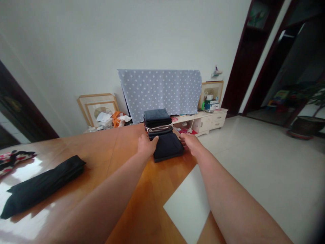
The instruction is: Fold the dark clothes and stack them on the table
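A dark navy folded garment (168, 146) lies on the wooden table, up against the front of a stack of folded clothes (157, 116). My left hand (147, 145) is at its left edge, thumb stretched toward the cloth and apart from the fingers. On the other side, my right hand (190, 141) is by the garment's right edge with fingers extended; whether the fingertips press on the cloth is hard to make out. The stack has a blue-grey piece on top, with black, white and dark layers below.
On the wooden table (111, 152) lie a rolled black garment (45, 184), a patterned cloth (15, 161) at far left and a white sheet (190, 203) near my right forearm. Beyond are a polka-dot cover (162, 89), a low white cabinet (212, 121) and framed pictures.
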Motion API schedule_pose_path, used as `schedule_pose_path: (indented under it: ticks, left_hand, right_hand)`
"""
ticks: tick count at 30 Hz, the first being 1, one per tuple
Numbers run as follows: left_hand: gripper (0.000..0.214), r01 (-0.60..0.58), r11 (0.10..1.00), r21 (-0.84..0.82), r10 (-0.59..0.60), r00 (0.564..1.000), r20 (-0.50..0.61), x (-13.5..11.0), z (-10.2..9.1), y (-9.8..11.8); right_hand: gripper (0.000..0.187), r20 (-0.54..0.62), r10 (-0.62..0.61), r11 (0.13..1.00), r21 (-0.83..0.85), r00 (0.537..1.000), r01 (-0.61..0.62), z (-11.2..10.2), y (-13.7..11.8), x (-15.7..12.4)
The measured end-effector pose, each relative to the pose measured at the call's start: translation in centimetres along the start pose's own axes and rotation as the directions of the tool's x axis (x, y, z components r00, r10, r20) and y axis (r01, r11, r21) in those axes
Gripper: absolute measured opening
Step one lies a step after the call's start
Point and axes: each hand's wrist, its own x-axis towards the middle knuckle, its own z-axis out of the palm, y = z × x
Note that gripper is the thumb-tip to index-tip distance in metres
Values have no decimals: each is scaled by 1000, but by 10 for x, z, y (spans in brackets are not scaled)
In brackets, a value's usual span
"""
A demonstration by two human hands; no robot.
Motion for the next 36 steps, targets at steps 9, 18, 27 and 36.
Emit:
schedule_pose_path:
  ticks: [9, 18, 27, 36]
  left_hand:
    - [46, -662, 654, 367, 546, 748, 378, -33, -1, 21]
    - [62, -632, 663, 402, 414, 756, 506, -15, 4, 8]
    - [80, -647, 653, 394, 376, 728, 573, -16, -5, 14]
    - [99, -654, 660, 369, 403, 723, 561, -14, 0, 3]
  right_hand:
    - [21, 3, -212, 976, -44, 977, 212, 11, 11, 0]
    - [28, 51, 54, 998, 8, 997, -55, -8, -7, -13]
    - [20, 98, 1, 1000, 4, 995, -1, -6, -13, -21]
    - [36, 309, -592, 457, -632, 745, 626, 25, -10, -26]
